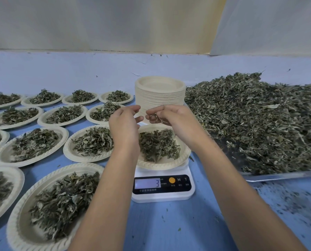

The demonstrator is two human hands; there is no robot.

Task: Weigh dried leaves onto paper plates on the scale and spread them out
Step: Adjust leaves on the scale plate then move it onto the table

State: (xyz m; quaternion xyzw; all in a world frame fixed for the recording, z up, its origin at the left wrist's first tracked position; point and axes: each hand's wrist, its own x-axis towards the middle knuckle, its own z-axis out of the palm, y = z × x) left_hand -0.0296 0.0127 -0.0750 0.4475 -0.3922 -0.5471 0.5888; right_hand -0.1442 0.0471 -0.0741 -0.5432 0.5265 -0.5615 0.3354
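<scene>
1. A blue tabletop (169, 223), speckled with leaf crumbs at the near right, runs far back to a pale wall (114, 24).
2. The heap of dried leaves (260, 120) fills a tray (278, 175) at right. It looks light and brittle, best lifted in loose pinches.
3. Filled plates (12, 227) cover the left.
4. A stack of empty plates (160, 98) stands beyond the scale (163, 194).
5. The plate on the scale (160, 164) carries a portion.
6. Above it, the right hand (174, 118) pinches a few leaves, while the left hand (124, 124) hovers loosely curled and apparently empty.
</scene>
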